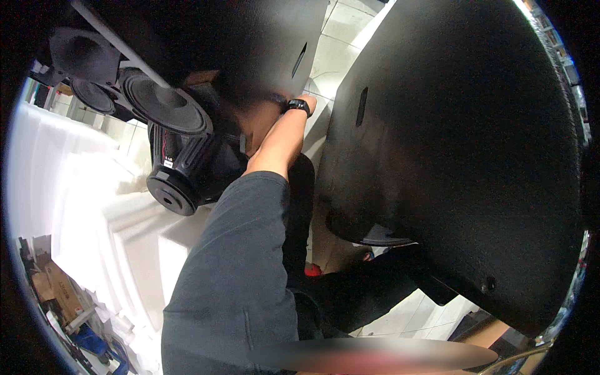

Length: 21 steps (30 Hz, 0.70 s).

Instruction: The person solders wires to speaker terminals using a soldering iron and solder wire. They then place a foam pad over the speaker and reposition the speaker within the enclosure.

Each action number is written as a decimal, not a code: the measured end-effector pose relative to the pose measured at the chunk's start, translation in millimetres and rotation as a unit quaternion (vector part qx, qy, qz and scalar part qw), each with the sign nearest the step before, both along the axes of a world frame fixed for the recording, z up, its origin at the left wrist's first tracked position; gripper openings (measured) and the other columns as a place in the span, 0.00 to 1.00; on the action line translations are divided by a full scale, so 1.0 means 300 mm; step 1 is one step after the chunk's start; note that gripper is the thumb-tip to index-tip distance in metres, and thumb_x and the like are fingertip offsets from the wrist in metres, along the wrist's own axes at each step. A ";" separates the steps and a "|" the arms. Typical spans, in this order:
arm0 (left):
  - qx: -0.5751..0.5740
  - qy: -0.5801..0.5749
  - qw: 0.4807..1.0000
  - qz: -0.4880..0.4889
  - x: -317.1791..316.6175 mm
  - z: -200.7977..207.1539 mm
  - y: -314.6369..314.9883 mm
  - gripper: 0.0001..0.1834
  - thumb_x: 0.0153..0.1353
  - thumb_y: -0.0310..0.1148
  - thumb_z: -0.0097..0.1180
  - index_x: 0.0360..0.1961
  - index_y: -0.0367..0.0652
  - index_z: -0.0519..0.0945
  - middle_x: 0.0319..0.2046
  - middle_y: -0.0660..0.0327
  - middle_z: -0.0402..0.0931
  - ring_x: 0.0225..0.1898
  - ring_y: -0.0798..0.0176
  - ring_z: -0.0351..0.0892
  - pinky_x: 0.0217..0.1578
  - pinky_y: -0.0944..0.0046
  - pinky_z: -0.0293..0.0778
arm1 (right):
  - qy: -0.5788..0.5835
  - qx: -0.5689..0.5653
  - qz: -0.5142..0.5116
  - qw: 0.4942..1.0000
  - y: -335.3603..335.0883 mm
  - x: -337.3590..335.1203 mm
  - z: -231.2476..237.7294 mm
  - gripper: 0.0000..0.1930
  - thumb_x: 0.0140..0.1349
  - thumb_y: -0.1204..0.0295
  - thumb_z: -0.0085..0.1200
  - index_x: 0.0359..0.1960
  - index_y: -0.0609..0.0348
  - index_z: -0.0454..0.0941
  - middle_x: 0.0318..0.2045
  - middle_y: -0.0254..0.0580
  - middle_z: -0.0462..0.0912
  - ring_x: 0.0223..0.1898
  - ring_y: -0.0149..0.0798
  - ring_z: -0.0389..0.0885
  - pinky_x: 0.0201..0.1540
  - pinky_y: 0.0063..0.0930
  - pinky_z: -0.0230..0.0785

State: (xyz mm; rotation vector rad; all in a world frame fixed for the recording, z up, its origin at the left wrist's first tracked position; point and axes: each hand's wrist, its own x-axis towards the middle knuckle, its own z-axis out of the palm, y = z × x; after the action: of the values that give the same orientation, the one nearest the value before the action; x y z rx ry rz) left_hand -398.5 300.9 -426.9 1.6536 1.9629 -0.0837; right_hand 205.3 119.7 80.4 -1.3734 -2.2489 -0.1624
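Observation:
My left hand (309, 104), with a black watch on its wrist, reaches to the lower right edge of a glossy black cabinet (250, 44). Its fingers are hidden, so I cannot tell whether they grip that edge. The cabinet's dark side mirrors the forearm and has a slot-shaped opening. Left of the arm, a large black loudspeaker driver (165, 103) shows its round cone; a round black magnet-like part (172, 192) sits below it, with a red wire nearby. My right hand is out of view.
A second large black cabinet (462, 125) fills the right side, with a slot and a round rim at its lower edge. White foam blocks (81, 187) pile up at the left. Another driver (94, 97) sits farther left. Pale floor tiles (340, 31) show between the cabinets.

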 end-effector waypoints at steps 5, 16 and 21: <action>-0.016 0.015 1.000 0.009 0.012 0.038 -0.013 0.23 0.67 0.27 0.40 0.60 0.40 0.79 0.64 0.46 0.72 0.65 0.47 0.74 0.63 0.48 0.71 | 0.001 -0.002 -0.030 1.000 -0.020 0.022 -0.052 0.41 0.68 0.47 0.46 0.72 0.68 0.57 0.70 0.64 0.64 0.71 0.54 0.64 0.72 0.48 0.59; 0.001 0.004 0.999 -0.035 -0.058 -0.080 0.021 0.23 0.67 0.29 0.40 0.60 0.39 0.79 0.63 0.44 0.72 0.63 0.44 0.75 0.62 0.48 0.72 | 0.000 -0.003 -0.063 0.998 -0.096 0.033 -0.110 0.38 0.69 0.49 0.44 0.70 0.68 0.59 0.69 0.64 0.65 0.70 0.54 0.66 0.72 0.47 0.59; 0.033 0.043 0.998 -0.020 -0.036 -0.166 0.045 0.25 0.60 0.21 0.51 0.58 0.50 0.82 0.56 0.46 0.80 0.57 0.45 0.80 0.59 0.50 0.76 | -0.005 -0.005 -0.075 0.997 -0.124 0.067 -0.158 0.36 0.70 0.50 0.43 0.70 0.68 0.61 0.68 0.64 0.66 0.69 0.54 0.66 0.72 0.47 0.60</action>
State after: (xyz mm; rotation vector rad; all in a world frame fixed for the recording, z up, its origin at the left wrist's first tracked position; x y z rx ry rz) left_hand -409.3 314.4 -476.8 1.7574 2.0157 -0.1075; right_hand 225.2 82.5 32.9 -1.5507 -2.1560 -0.2088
